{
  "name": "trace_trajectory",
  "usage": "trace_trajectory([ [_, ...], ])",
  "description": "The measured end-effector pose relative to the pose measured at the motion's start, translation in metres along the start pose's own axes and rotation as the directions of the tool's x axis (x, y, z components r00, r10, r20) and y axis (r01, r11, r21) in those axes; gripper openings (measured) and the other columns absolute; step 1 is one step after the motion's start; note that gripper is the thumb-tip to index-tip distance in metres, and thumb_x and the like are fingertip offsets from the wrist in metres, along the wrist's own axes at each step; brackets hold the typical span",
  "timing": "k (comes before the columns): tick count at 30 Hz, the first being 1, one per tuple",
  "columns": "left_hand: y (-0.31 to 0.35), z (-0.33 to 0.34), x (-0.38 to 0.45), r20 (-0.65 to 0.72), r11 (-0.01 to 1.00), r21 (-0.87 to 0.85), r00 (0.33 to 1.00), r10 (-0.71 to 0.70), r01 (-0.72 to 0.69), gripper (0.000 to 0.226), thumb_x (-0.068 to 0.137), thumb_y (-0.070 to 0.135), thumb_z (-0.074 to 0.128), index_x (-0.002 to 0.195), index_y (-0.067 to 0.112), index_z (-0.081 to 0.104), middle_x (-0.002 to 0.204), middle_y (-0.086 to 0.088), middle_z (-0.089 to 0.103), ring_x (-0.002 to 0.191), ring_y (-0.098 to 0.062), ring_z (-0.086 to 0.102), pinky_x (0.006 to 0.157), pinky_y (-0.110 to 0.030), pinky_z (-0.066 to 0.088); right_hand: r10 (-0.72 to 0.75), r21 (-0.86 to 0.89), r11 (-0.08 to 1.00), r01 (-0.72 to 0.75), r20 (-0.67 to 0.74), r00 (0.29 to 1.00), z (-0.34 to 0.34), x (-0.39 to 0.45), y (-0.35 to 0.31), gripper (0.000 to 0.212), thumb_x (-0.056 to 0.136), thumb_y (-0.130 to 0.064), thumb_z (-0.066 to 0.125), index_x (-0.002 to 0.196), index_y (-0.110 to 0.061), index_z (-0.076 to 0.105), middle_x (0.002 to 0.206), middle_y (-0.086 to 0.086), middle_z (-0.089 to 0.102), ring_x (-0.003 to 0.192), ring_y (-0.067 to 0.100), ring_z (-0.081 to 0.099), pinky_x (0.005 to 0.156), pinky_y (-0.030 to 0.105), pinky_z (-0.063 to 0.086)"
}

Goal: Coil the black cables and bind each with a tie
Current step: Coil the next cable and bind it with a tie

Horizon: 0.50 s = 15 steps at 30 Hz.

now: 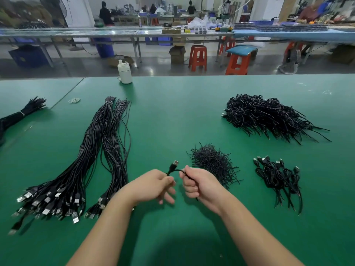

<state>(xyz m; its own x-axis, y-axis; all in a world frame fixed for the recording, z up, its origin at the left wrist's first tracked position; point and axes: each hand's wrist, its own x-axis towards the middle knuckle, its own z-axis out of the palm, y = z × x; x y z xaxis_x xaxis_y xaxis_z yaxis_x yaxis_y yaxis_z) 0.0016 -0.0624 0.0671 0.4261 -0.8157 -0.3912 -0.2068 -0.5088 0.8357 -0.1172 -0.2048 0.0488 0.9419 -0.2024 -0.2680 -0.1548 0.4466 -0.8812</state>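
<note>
A black USB cable (173, 167) arcs between my two hands above the green table (172, 116), its metal plug pointing up. My left hand (156, 186) pinches the cable just below the plug. My right hand (197, 184) is curled round the rest of the cable, whose end pokes out under the fist. A long bundle of straight black cables (96, 160) lies at the left, plugs toward me. A heap of short black ties (213, 163) sits just right of my hands. Several coiled, bound cables (278, 177) lie farther right.
A big pile of bound black cables (269, 116) lies at the far right. Another tied cable bundle (21, 114) lies at the far left. Rubber bands (74, 100) and a white bottle (124, 72) sit near the far edge. Beyond stand benches and red stools.
</note>
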Motion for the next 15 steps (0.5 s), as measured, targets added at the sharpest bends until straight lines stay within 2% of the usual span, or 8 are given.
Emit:
trace_trajectory([
  [1,-0.002,0.003,0.005,-0.118,0.999,-0.035,0.993,-0.005,0.001,0.038,0.107,0.023,0.038,0.104,-0.003,0.064,0.099,-0.01,0.074,0.084,-0.023,0.074,0.073,-0.039,0.059,-0.015,-0.058,0.998,0.016,0.014,1.0,0.003,-0.001,0.0,0.03,0.104,-0.027,0.041,0.081,-0.015,0.056,0.057,-0.006,0.024,0.05,0.01,0.013,0.046,0.024,0.009],
  [3,-0.007,0.006,0.016,-0.247,0.93,-0.347,0.968,0.034,-0.122,0.038,0.107,0.021,0.038,0.108,-0.007,0.063,0.1,-0.008,0.072,0.095,-0.022,0.071,0.085,-0.039,0.059,-0.038,-0.128,0.991,0.045,0.054,0.998,0.011,-0.005,0.003,0.031,0.105,-0.026,0.041,0.08,-0.017,0.056,0.056,-0.007,0.024,0.049,0.009,0.014,0.046,0.023,0.01],
  [5,-0.006,0.009,0.021,-0.283,0.711,-0.661,0.957,0.063,-0.242,0.035,0.107,0.018,0.035,0.117,-0.006,0.059,0.11,-0.013,0.073,0.106,-0.025,0.069,0.082,-0.03,0.058,-0.048,-0.156,0.986,0.062,0.095,0.994,0.017,-0.008,0.007,0.032,0.106,-0.027,0.039,0.079,-0.017,0.053,0.056,-0.007,0.024,0.049,0.008,0.015,0.046,0.021,0.012],
  [6,-0.007,0.011,0.021,-0.28,0.639,-0.719,0.956,0.092,-0.272,0.035,0.107,0.018,0.033,0.121,-0.004,0.056,0.114,-0.015,0.071,0.109,-0.028,0.068,0.081,-0.028,0.057,-0.045,-0.179,0.982,0.064,0.107,0.993,0.019,-0.009,0.009,0.032,0.106,-0.027,0.038,0.079,-0.017,0.052,0.056,-0.007,0.023,0.049,0.008,0.015,0.046,0.021,0.014],
  [7,-0.009,0.013,0.021,-0.266,0.614,-0.735,0.955,0.13,-0.288,0.036,0.106,0.019,0.033,0.123,-0.003,0.055,0.117,-0.016,0.07,0.112,-0.029,0.067,0.082,-0.027,0.057,-0.041,-0.206,0.976,0.064,0.118,0.992,0.02,-0.009,0.01,0.033,0.107,-0.028,0.037,0.079,-0.018,0.052,0.057,-0.006,0.023,0.05,0.009,0.015,0.046,0.02,0.015],
  [10,-0.014,0.01,0.019,-0.216,0.649,-0.703,0.956,0.197,-0.292,0.036,0.105,0.02,0.035,0.126,-0.003,0.055,0.123,-0.018,0.067,0.116,-0.03,0.065,0.088,-0.029,0.056,-0.032,-0.229,0.972,0.06,0.124,0.992,0.017,-0.013,0.01,0.032,0.107,-0.027,0.038,0.079,-0.018,0.051,0.059,-0.004,0.029,0.052,0.01,0.019,0.048,0.021,0.018],
  [13,-0.019,0.003,0.015,-0.237,0.686,-0.678,0.962,0.132,-0.262,0.036,0.104,0.019,0.038,0.126,-0.004,0.055,0.123,-0.021,0.066,0.115,-0.032,0.065,0.094,-0.035,0.055,-0.035,-0.208,0.976,0.061,0.127,0.991,0.011,-0.018,0.01,0.029,0.106,-0.024,0.04,0.081,-0.015,0.051,0.06,-0.001,0.036,0.052,0.012,0.026,0.05,0.023,0.025],
  [15,-0.019,0.006,0.014,-0.242,0.633,-0.736,0.966,0.088,-0.242,0.037,0.105,0.019,0.035,0.126,-0.007,0.053,0.122,-0.023,0.066,0.115,-0.034,0.064,0.094,-0.037,0.056,-0.034,-0.32,0.944,0.079,0.146,0.989,0.012,-0.019,0.011,0.03,0.107,-0.022,0.038,0.082,-0.013,0.052,0.059,-0.001,0.04,0.051,0.013,0.031,0.051,0.025,0.03],
])
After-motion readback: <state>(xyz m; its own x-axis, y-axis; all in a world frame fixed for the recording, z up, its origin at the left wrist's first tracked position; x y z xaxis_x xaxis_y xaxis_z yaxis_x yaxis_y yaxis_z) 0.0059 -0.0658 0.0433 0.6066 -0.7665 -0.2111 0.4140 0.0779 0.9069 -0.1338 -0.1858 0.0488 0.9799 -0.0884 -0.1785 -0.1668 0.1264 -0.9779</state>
